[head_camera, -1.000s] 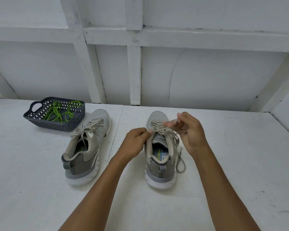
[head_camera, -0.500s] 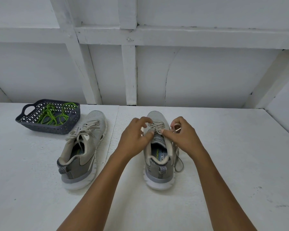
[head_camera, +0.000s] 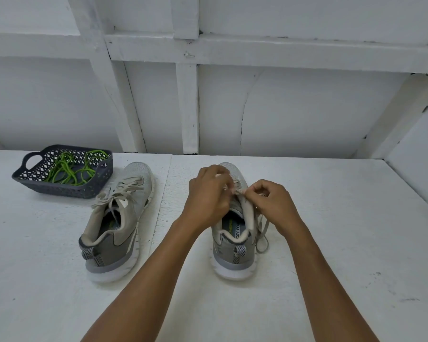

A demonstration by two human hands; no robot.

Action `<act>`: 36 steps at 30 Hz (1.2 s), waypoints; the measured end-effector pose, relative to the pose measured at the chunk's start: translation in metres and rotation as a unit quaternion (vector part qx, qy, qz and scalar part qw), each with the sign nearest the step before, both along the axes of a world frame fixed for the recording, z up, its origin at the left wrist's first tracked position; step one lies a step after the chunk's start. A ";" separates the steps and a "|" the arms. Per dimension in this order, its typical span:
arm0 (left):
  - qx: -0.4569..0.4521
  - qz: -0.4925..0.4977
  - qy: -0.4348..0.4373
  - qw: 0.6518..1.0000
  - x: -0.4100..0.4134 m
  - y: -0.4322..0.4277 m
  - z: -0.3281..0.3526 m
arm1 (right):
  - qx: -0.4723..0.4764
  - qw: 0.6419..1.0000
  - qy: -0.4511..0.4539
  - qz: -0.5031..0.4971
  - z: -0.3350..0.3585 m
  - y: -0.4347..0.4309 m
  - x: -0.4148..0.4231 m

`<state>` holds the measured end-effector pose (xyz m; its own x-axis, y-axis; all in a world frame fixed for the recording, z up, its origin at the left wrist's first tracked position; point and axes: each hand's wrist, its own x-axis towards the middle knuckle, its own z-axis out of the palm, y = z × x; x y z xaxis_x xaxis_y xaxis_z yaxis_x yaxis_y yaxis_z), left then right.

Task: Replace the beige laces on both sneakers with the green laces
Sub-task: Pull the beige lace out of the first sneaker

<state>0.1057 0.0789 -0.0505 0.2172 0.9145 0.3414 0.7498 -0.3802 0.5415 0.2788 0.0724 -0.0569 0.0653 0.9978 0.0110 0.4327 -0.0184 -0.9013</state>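
Observation:
Two grey sneakers stand on the white table with their heels toward me. Over the right sneaker (head_camera: 234, 245), my left hand (head_camera: 208, 193) and my right hand (head_camera: 269, 201) meet above the tongue, and both pinch its beige lace (head_camera: 262, 233) near the upper eyelets. A loose end of that lace hangs down the shoe's right side. The left sneaker (head_camera: 116, 218) stands apart from my hands, its beige lace (head_camera: 119, 191) still threaded and untied. Green laces (head_camera: 69, 169) lie tangled in a dark basket (head_camera: 59, 188) at the far left.
A white wall with wooden beams rises right behind the table. The table's seam runs between the two sneakers. Bare white surface lies to the right of the right sneaker and in front of both.
My hands have come together over the right sneaker's lacing and shifted slightly toward its toe. My right hand has dropped from its raised pull to the tongue.

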 end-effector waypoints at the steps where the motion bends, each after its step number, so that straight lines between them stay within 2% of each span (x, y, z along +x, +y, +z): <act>1: 0.003 0.016 -0.046 0.999 -0.001 -0.001 0.000 | 0.002 1.000 0.005 0.004 0.000 0.000 0.000; 3: -0.022 0.048 -0.163 0.985 -0.004 -0.002 0.001 | 0.001 1.000 0.009 0.012 -0.001 0.001 0.001; 6: -0.125 0.061 -0.364 0.921 -0.007 -0.004 0.007 | -0.007 1.000 0.017 0.017 -0.004 0.001 0.001; 8: -0.154 0.044 -0.404 0.901 -0.009 -0.007 0.008 | -0.011 0.999 0.026 0.020 -0.004 0.000 0.000; 11: -0.163 0.022 -0.353 0.921 -0.010 -0.010 0.008 | -0.015 0.999 0.038 0.017 -0.003 -0.001 -0.002; 13: -0.137 0.012 -0.213 0.967 -0.009 -0.008 0.009 | -0.016 0.999 0.047 0.017 -0.003 -0.001 -0.002; 14: -0.119 0.011 -0.129 0.985 -0.007 -0.008 0.011 | -0.017 0.998 0.052 0.017 -0.003 -0.001 -0.002; 15: -0.106 0.013 -0.080 0.991 -0.005 -0.009 0.012 | -0.018 0.998 0.055 0.017 -0.003 -0.001 -0.002; 16: -0.100 0.015 -0.079 0.992 -0.004 -0.009 0.015 | -0.018 0.998 0.057 0.017 -0.002 -0.002 -0.002; 17: -0.104 0.012 -0.116 0.988 -0.003 -0.009 0.015 | -0.018 0.998 0.060 0.016 -0.002 -0.002 -0.002; 18: -0.117 0.007 -0.183 0.976 -0.004 -0.009 0.014 | -0.018 0.998 0.063 0.015 -0.002 -0.003 -0.002; 21: -0.180 -0.021 -0.370 0.911 -0.009 -0.011 0.016 | -0.019 0.998 0.064 0.012 -0.004 -0.003 -0.002; 26: -0.241 -0.040 -0.509 0.825 -0.016 -0.012 0.011 | -0.027 0.997 0.070 0.004 -0.006 -0.003 -0.004; 29: -0.252 -0.037 -0.548 0.797 -0.021 -0.009 0.006 | -0.028 0.997 0.072 -0.002 -0.007 -0.004 -0.005; 31: -0.254 -0.048 -0.531 0.807 -0.027 -0.006 0.010 | -0.030 0.997 0.075 -0.007 -0.008 -0.004 -0.005; 36: -0.221 -0.044 -0.374 0.900 -0.032 -0.006 0.020 | -0.027 0.997 0.077 -0.014 -0.008 -0.005 -0.008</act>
<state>0.0742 0.0733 -0.0304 0.1560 0.9873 0.0286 0.0911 -0.0432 0.9949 0.2704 0.0672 -0.0651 0.0905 0.9943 -0.0556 0.2886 -0.0797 -0.9541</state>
